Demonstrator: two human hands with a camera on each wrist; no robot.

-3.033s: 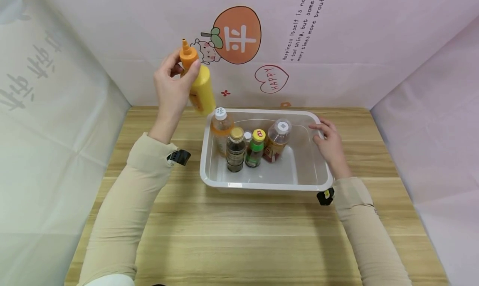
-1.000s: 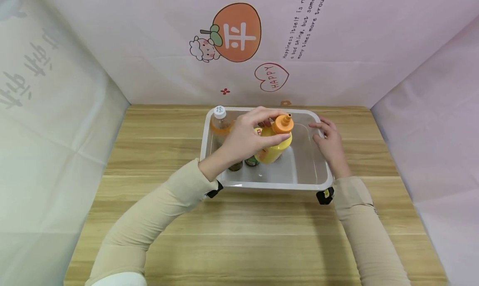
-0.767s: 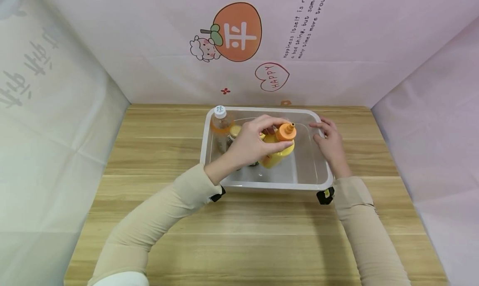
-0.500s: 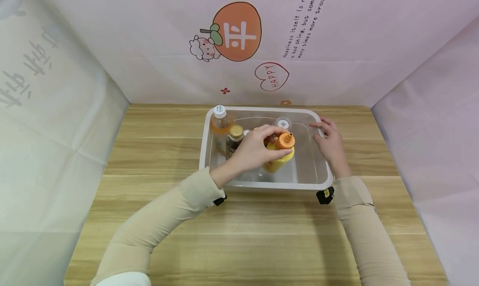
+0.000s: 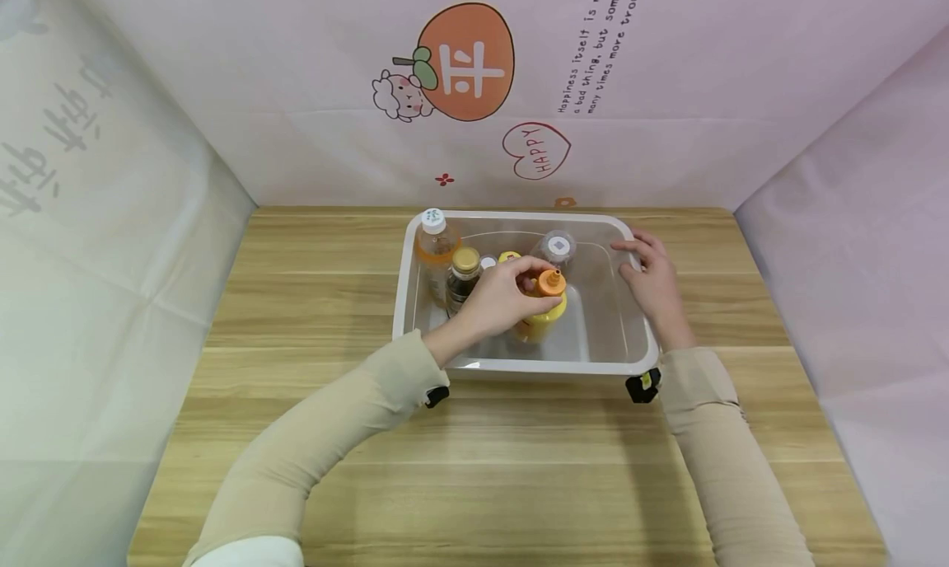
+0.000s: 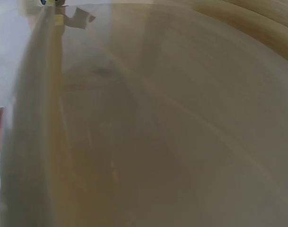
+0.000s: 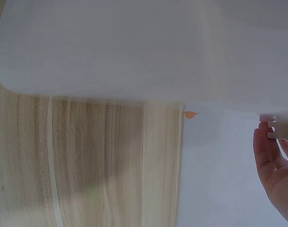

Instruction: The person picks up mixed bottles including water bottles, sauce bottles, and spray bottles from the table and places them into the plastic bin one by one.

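Note:
My left hand (image 5: pixel 504 297) holds a yellow squeeze bottle (image 5: pixel 539 326) by its neck, just below the orange nozzle cap (image 5: pixel 551 283). The bottle stands roughly upright inside a white plastic tub (image 5: pixel 519 216); whether its base touches the floor cannot be told. In the left wrist view the tub's wall (image 6: pixel 158 118) fills most of the picture and hides that hand. On the tub's right rim, my right hand (image 5: pixel 656 287) grips the edge, thumb and a finger reaching inside. The right wrist view has this hand (image 7: pixel 276 179) at the tub's outer side (image 7: pixel 110 52).
Left of the squeeze bottle stand a white-capped bottle (image 5: pixel 437 250), a gold-capped dark bottle (image 5: pixel 465 262) and a small white cap (image 5: pixel 487 262). A yellow cap (image 5: pixel 509 256) and a clear bottle (image 5: pixel 558 246) are behind it. The tub rests on a wooden table (image 5: pixel 474 468) against a printed backdrop.
My left hand has carried the squeeze bottle from above the tub's left back corner into the tub's middle, lowering it and lately shifting slightly left. My right hand has stayed on the rim.

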